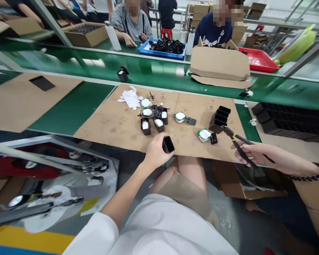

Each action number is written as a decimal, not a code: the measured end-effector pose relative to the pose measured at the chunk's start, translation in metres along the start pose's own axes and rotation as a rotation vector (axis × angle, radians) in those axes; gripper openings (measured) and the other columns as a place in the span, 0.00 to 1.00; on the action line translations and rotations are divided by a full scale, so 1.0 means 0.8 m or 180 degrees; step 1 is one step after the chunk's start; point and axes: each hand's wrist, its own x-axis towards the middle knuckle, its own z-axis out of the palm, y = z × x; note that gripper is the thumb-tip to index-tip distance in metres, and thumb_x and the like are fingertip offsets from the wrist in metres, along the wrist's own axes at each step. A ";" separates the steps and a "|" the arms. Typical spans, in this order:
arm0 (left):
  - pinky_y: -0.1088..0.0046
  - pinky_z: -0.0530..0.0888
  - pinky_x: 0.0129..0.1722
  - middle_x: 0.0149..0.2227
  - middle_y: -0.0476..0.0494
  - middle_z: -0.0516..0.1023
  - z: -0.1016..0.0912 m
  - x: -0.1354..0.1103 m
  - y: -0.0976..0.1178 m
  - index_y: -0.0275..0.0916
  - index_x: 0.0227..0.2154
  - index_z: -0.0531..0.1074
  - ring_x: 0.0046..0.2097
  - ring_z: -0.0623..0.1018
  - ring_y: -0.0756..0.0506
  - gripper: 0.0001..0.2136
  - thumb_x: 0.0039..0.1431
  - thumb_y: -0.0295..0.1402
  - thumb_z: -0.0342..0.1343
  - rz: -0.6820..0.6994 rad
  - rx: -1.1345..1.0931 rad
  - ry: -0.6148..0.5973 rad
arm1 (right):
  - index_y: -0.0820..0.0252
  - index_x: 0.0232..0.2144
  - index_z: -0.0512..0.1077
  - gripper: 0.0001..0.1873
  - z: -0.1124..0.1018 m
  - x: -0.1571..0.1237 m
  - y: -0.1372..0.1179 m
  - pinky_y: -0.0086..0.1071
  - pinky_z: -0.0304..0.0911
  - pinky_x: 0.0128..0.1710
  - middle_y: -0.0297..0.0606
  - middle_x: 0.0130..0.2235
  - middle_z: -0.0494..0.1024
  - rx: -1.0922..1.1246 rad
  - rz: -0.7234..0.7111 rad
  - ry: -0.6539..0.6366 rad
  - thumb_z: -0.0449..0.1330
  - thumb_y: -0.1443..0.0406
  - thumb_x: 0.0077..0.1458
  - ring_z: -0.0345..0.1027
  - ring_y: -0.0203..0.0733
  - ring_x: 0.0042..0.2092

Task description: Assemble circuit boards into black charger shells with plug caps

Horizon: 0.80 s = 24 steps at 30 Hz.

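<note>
My left hand [158, 150] is closed around a small black rectangular case [168, 144], its hollow opening turned up toward me. It is held just off the table's front edge, above my lap. At the right, my right hand [251, 154] has its fingers on the handles of pliers [235, 140], whose jaws point left beside a group of black cases [220, 118]. Between the hands lie a white-topped green circuit board [204, 135] with a small black piece [214, 138] and another such board [180, 117]. Several filled black cases [158, 124] stand beyond my left hand.
White gloves [130, 98] lie on the cardboard-covered table [111, 124]. Rows of black cases [295, 120] fill the right side. Across the green belt [95, 65] stand a blue tray [163, 53], a cardboard box [220, 63] and a red tray [263, 62]; co-workers sit behind.
</note>
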 end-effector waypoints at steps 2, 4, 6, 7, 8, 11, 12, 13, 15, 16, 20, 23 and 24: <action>0.63 0.77 0.49 0.45 0.40 0.78 0.019 0.014 -0.002 0.40 0.44 0.68 0.48 0.79 0.39 0.18 0.48 0.29 0.61 0.0059 -0.0035 0.0084 | 0.52 0.28 0.72 0.20 -0.003 0.002 0.004 0.34 0.66 0.31 0.38 0.27 0.74 -0.0096 0.0123 -0.0021 0.57 0.45 0.59 0.71 0.44 0.33; 0.62 0.77 0.51 0.46 0.39 0.78 0.034 0.026 -0.001 0.40 0.45 0.68 0.50 0.79 0.38 0.19 0.48 0.29 0.61 0.0152 -0.0084 0.0139 | 0.52 0.31 0.73 0.19 -0.009 0.006 0.019 0.34 0.66 0.33 0.39 0.29 0.75 -0.0149 0.0236 -0.0063 0.57 0.46 0.59 0.72 0.45 0.35; 0.62 0.77 0.50 0.46 0.39 0.79 0.044 0.033 0.001 0.40 0.46 0.67 0.49 0.80 0.38 0.19 0.49 0.30 0.61 0.0138 -0.0119 0.0177 | 0.52 0.36 0.74 0.18 -0.019 0.015 0.046 0.34 0.68 0.35 0.40 0.33 0.78 -0.0233 0.0460 -0.0235 0.58 0.47 0.59 0.74 0.46 0.37; 0.62 0.77 0.48 0.45 0.40 0.79 0.046 0.035 0.001 0.40 0.46 0.67 0.48 0.80 0.39 0.19 0.49 0.31 0.62 0.0068 -0.0125 0.0188 | 0.52 0.39 0.74 0.18 -0.025 0.021 0.063 0.35 0.69 0.37 0.41 0.36 0.80 -0.0318 0.0673 -0.0354 0.58 0.47 0.59 0.74 0.47 0.38; 0.63 0.77 0.46 0.43 0.41 0.79 0.048 0.036 0.001 0.40 0.46 0.67 0.46 0.81 0.39 0.19 0.50 0.32 0.62 -0.0020 -0.0123 0.0208 | 0.53 0.43 0.74 0.19 -0.029 0.029 0.080 0.35 0.70 0.39 0.43 0.39 0.81 -0.0433 0.0953 -0.0491 0.59 0.48 0.58 0.76 0.48 0.40; 0.65 0.78 0.41 0.41 0.42 0.79 0.049 0.035 -0.001 0.40 0.45 0.68 0.43 0.82 0.39 0.18 0.51 0.36 0.62 -0.0149 -0.0083 0.0311 | 0.60 0.50 0.72 0.24 -0.030 0.058 0.125 0.43 0.72 0.48 0.53 0.52 0.79 -0.0844 0.1594 -0.0472 0.59 0.51 0.57 0.76 0.58 0.50; 0.65 0.78 0.40 0.41 0.42 0.80 0.049 0.034 -0.003 0.40 0.45 0.68 0.42 0.82 0.39 0.18 0.52 0.37 0.62 -0.0126 -0.0063 0.0350 | 0.61 0.52 0.72 0.26 -0.026 0.070 0.137 0.47 0.71 0.51 0.55 0.55 0.78 -0.0934 0.1631 -0.0411 0.59 0.50 0.58 0.74 0.62 0.54; 0.65 0.78 0.39 0.41 0.42 0.80 0.050 0.034 -0.004 0.41 0.45 0.68 0.42 0.82 0.39 0.18 0.52 0.38 0.62 -0.0093 -0.0046 0.0378 | 0.62 0.53 0.72 0.28 -0.022 0.084 0.146 0.50 0.70 0.54 0.56 0.57 0.76 -0.1010 0.1613 -0.0331 0.59 0.49 0.58 0.72 0.65 0.57; 0.66 0.78 0.38 0.40 0.43 0.80 0.051 0.033 -0.005 0.41 0.45 0.68 0.41 0.83 0.39 0.18 0.53 0.39 0.62 -0.0036 -0.0009 0.0411 | 0.63 0.55 0.72 0.29 -0.018 0.119 0.159 0.55 0.66 0.60 0.58 0.59 0.74 -0.1137 0.1544 -0.0199 0.60 0.49 0.59 0.68 0.67 0.61; 0.66 0.78 0.37 0.39 0.43 0.80 0.051 0.033 -0.006 0.41 0.45 0.68 0.40 0.83 0.40 0.17 0.54 0.39 0.61 -0.0006 0.0019 0.0429 | 0.63 0.55 0.72 0.28 -0.018 0.140 0.164 0.56 0.64 0.61 0.59 0.60 0.73 -0.1196 0.1501 -0.0099 0.60 0.50 0.61 0.67 0.67 0.62; 0.67 0.80 0.37 0.38 0.44 0.80 0.053 0.033 -0.007 0.40 0.45 0.67 0.39 0.83 0.41 0.16 0.56 0.39 0.60 0.0199 0.0200 0.0565 | 0.58 0.57 0.70 0.21 -0.030 0.251 0.183 0.52 0.68 0.59 0.47 0.60 0.72 -0.1262 0.1254 0.0335 0.60 0.56 0.65 0.69 0.50 0.58; 0.69 0.80 0.38 0.38 0.43 0.80 0.050 0.034 -0.009 0.40 0.45 0.67 0.38 0.83 0.43 0.15 0.59 0.40 0.59 0.0250 0.0256 0.0652 | 0.61 0.58 0.69 0.23 -0.032 0.330 0.199 0.47 0.71 0.55 0.45 0.59 0.71 -0.1096 0.0978 0.0510 0.59 0.55 0.67 0.72 0.45 0.54; 0.70 0.80 0.37 0.38 0.43 0.80 0.049 0.034 -0.009 0.40 0.44 0.67 0.38 0.83 0.43 0.15 0.59 0.40 0.59 0.0227 0.0265 0.0669 | 0.62 0.58 0.69 0.23 -0.030 0.350 0.205 0.46 0.71 0.55 0.45 0.59 0.71 -0.1026 0.0909 0.0544 0.58 0.55 0.67 0.72 0.45 0.54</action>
